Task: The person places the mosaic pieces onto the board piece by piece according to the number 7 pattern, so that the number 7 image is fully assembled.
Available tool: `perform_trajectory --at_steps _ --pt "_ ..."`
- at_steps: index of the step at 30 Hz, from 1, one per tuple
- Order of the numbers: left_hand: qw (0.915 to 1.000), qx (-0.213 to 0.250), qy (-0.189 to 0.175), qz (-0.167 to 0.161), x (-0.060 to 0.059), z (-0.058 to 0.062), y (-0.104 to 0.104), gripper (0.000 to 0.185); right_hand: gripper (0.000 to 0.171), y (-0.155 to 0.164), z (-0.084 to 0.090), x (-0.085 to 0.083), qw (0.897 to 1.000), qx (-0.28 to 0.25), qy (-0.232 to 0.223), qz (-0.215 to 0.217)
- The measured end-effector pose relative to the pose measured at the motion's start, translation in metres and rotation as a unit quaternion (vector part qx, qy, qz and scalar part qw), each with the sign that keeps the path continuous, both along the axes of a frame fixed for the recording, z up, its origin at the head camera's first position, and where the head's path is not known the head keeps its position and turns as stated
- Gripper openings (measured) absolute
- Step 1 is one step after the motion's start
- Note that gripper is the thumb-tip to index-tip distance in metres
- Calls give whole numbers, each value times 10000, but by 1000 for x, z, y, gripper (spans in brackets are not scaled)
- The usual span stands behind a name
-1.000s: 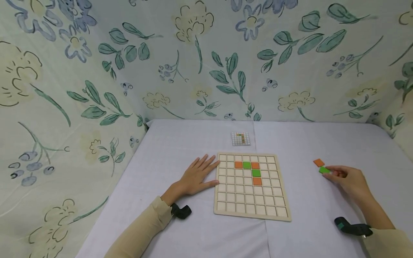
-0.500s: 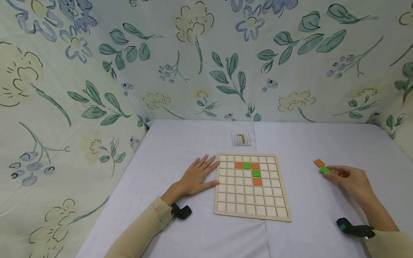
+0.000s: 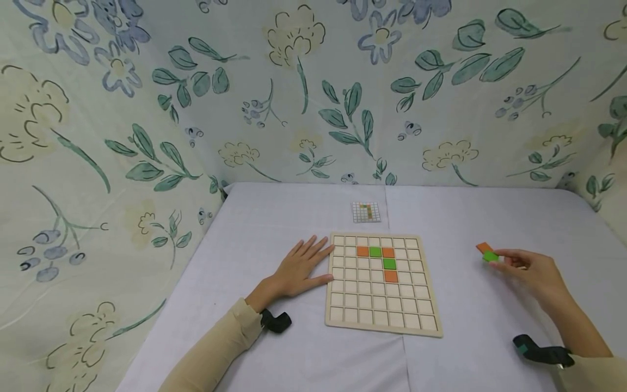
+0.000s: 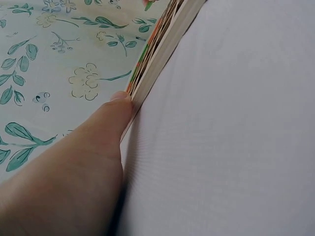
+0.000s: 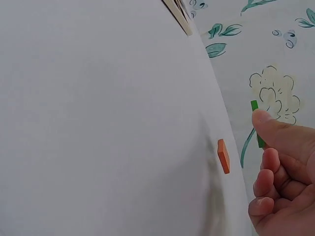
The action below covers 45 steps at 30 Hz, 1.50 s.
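My right hand [image 3: 536, 275] pinches a green square tile [image 3: 490, 256] between thumb and fingers. In the right wrist view the green tile [image 5: 261, 141] is held up off the table, and a loose orange tile [image 5: 224, 156] lies on the cloth. My left hand [image 3: 297, 270] lies spread, its thumb and fingertips at the left edge of a wooden grid board [image 3: 382, 329]. In the left wrist view the thumb [image 4: 118, 108] touches the board's side. Orange and green tiles sit in the board's cells, three along an upper row and two running down from the right one.
A small card [image 3: 366, 212] printed with a grid and coloured squares lies behind the board. White cloth [image 3: 460, 305] covers the table. Floral fabric [image 3: 294, 109] hangs behind it and on both sides. A black wrist device [image 3: 541, 353] sits at my right sleeve.
The green tile has risen slightly in my right hand and now overlaps the orange tile more in the head view. My right wrist has shifted a little right. My left hand stays put.
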<state>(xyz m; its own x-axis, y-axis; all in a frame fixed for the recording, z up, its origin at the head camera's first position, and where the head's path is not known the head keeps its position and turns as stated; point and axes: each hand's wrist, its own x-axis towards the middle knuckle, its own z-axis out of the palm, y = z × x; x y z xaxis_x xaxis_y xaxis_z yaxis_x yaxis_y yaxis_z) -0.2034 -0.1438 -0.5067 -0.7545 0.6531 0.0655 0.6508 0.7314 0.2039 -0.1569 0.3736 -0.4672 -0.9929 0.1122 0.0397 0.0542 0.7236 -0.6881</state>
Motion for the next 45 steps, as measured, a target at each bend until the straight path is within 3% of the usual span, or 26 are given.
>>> perform_trajectory --at_steps 12,26,35,45 --pt "10000 14 -5 -4 0 2 0 79 45 -32 13 3 9982 145 470 350" --pt "10000 18 0 -22 1 3 1 78 33 -65 24 7 9920 -124 793 976" --pt "9999 120 28 -53 2 5 0 77 30 -89 30 12 9873 -301 733 1379" --pt "9999 65 25 -85 2 5 0 77 29 -119 22 13 9832 -709 235 1668"
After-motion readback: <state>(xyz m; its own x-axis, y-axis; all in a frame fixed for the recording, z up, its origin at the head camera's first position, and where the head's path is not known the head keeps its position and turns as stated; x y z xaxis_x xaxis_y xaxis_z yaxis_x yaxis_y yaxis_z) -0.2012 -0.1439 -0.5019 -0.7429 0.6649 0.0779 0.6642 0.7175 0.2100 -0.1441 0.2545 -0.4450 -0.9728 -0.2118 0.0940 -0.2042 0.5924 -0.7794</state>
